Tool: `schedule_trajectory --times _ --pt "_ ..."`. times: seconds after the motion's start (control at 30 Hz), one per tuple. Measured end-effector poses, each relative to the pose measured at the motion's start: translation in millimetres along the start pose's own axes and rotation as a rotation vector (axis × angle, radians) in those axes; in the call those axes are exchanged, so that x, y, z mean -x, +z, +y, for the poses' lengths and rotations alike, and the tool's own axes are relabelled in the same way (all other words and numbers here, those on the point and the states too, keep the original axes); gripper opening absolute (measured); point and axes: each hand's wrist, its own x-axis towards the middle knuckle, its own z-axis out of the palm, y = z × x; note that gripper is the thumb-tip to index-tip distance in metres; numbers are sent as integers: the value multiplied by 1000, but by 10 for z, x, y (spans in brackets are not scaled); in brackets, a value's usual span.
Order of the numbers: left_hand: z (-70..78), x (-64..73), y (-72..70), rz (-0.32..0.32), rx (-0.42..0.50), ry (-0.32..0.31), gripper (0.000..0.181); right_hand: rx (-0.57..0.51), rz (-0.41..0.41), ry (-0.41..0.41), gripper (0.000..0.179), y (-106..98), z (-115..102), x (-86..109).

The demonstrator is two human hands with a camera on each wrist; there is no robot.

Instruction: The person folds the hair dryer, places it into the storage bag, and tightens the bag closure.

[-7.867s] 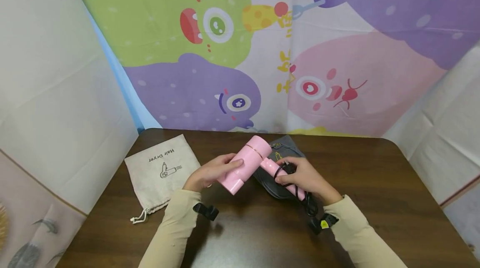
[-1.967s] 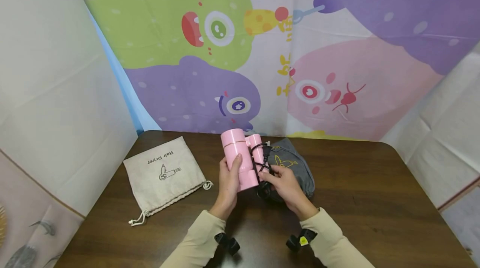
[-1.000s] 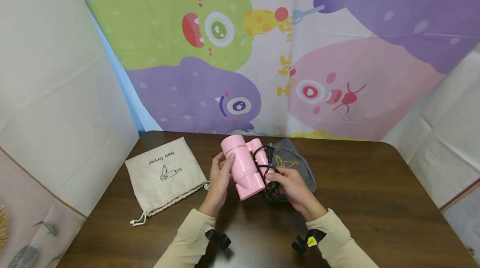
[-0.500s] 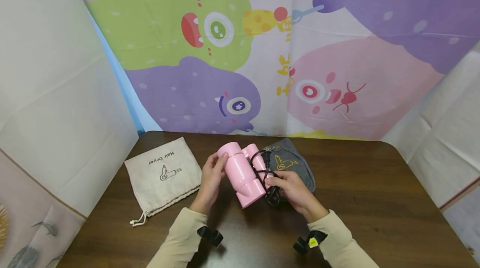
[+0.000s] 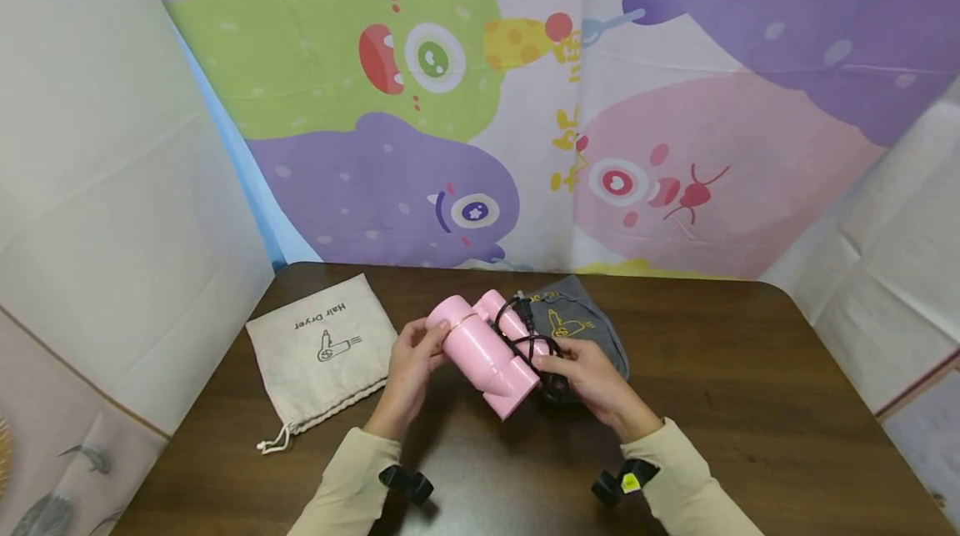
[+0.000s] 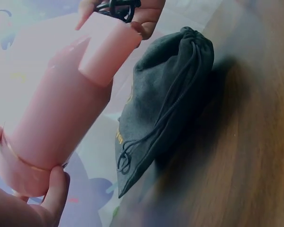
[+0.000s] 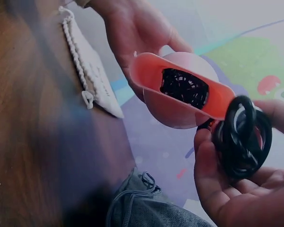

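Observation:
A pink hair dryer [image 5: 477, 353] is held up above the table between both hands, its handle folded alongside the barrel. My left hand [image 5: 408, 369] grips the barrel's rear end near the gold ring, thumb on top. With thumb and fingers my right hand [image 5: 592, 378] holds the handle's lower end and the black cord [image 5: 531, 336] wound around it. The right wrist view looks into the flattened nozzle [image 7: 146, 73], where a dark inside shows. Behind the dryer lies a dark grey drawstring bag [image 5: 592, 328], partly hidden; its cord shows in the left wrist view.
A cream drawstring bag [image 5: 322, 361] printed "Hair Dryer" lies flat on the left of the brown wooden table [image 5: 735, 386]. A cartoon-printed cloth [image 5: 420, 186] hangs behind the table, and pale panels stand at both sides.
Earlier the handle was angled out from the barrel; now it lies folded beside it. Over the last second the dryer has tilted further left and my left hand has slid to its rear end.

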Motion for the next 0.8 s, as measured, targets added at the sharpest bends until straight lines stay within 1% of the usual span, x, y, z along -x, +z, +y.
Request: schedule_trajectory --times 0.07,0.2,0.33,0.43,0.5,0.6,0.67,0.73,0.8 --pt "-8 7 -24 -12 -19 -8 37 44 36 -8 40 4 0 -2" --pt "-24 27 -78 -54 -59 -34 38 139 109 1 30 25 8 -13" --pt "-22 46 -150 -105 -116 -78 38 192 144 16 26 47 10 -21" --pt "2 59 -217 -154 -215 -103 38 198 161 33 26 55 11 -19" --pt "31 67 -259 -189 -289 -106 37 187 168 43 24 59 16 -18" --pt "71 67 -331 -246 -408 -91 40 164 163 46 21 61 25 -13" --pt "95 58 -380 -279 -462 -79 41 141 157 46 19 63 32 -8" --pt "114 42 -438 -298 -519 -60 41 119 151 45 18 64 37 -5" --pt "131 18 -500 -303 -556 -44 40 100 152 45 17 63 42 -3"
